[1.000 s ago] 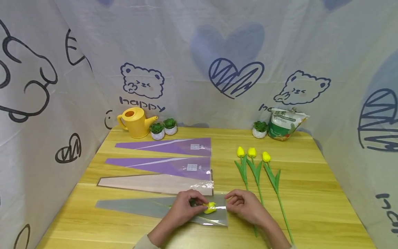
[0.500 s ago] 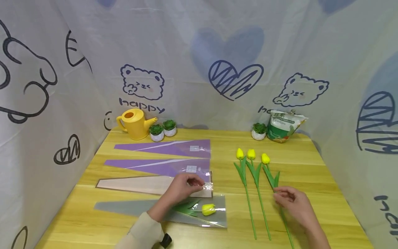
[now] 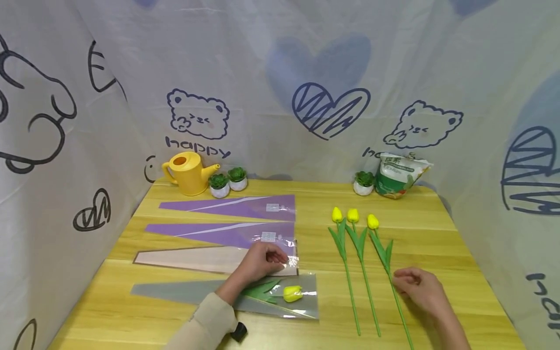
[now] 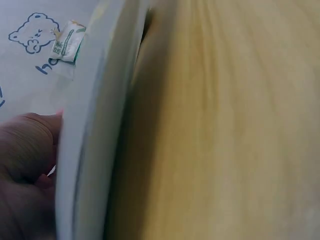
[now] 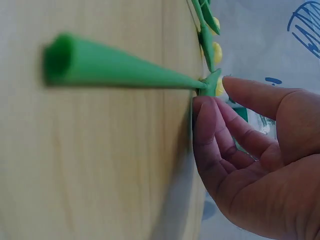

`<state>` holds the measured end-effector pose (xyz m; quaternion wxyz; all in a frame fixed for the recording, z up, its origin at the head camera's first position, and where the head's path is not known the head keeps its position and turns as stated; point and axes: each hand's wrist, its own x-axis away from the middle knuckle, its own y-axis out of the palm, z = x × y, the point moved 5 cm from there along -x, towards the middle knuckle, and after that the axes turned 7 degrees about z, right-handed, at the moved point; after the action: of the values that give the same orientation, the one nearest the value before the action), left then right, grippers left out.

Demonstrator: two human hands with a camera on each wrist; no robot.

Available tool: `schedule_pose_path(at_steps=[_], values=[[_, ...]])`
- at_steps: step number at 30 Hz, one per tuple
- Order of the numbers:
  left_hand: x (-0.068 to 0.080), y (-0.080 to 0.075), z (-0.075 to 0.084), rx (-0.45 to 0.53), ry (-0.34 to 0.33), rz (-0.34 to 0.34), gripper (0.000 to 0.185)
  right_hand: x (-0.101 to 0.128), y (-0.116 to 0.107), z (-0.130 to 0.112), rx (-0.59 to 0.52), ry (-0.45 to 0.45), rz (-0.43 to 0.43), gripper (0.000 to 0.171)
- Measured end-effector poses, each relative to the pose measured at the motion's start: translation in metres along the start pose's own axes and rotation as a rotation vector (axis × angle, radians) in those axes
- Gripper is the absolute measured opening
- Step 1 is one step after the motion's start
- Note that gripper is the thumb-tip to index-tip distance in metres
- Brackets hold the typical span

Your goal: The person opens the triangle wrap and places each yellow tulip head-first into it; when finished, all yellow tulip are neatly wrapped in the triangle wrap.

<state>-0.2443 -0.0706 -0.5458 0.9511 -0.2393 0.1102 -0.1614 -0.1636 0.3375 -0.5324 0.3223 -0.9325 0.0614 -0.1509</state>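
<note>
Pale cartoon-print curtain (image 3: 253, 63) behind and on both sides, wood-grain table (image 3: 323, 253) in front.

Right hand (image 3: 420, 287): thumb apart from the fingers, fingertips at the stem of the rightmost loose tulip (image 3: 385, 255); no pinch visible, can't tell if it's touching. That tulip lies flat, bloom toward the back. Left loose tulip (image 3: 341, 245) and middle loose tulip (image 3: 359, 248) lie beside it, same way round.

Left hand (image 3: 260, 260): fingers loosely bent, over the wide end of the pale pink sleeve (image 3: 192, 258), no grip visible. Left wrist view is mostly blurred.

Nearest the person: grey clear sleeve (image 3: 183, 290) with a yellow tulip (image 3: 292, 293) inside, bloom near the wide end. Front purple sleeve (image 3: 210, 236) overlaps the pink one; rear purple sleeve (image 3: 253, 209) sits behind.

Back edge: yellow watering can (image 3: 189, 175) and two potted succulents (image 3: 219, 184) on the left; third succulent (image 3: 363, 183) and green-white bag (image 3: 399, 176) on the right.
</note>
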Motion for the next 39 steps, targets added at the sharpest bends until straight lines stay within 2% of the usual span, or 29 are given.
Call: schedule_pose_path(at_steps=[13, 21, 32, 39], values=[[0.000, 0.003, -0.009, -0.017, 0.006, 0.026, 0.018, -0.006, 0.007, -0.001, 0.007, -0.002, -0.026, 0.040], [0.000, 0.003, -0.009, -0.027, -0.007, 0.041, 0.019, -0.009, 0.009, -0.001, -0.005, 0.005, -0.029, 0.035], [0.000, 0.003, -0.009, 0.012, -0.026, 0.024, 0.009, -0.012, 0.011, 0.001, -0.031, 0.020, -0.033, 0.030], [-0.002, 0.002, -0.008, -0.032, -0.020, 0.035, 0.017, -0.012, 0.011, 0.002, -0.048, 0.039, -0.035, 0.030]])
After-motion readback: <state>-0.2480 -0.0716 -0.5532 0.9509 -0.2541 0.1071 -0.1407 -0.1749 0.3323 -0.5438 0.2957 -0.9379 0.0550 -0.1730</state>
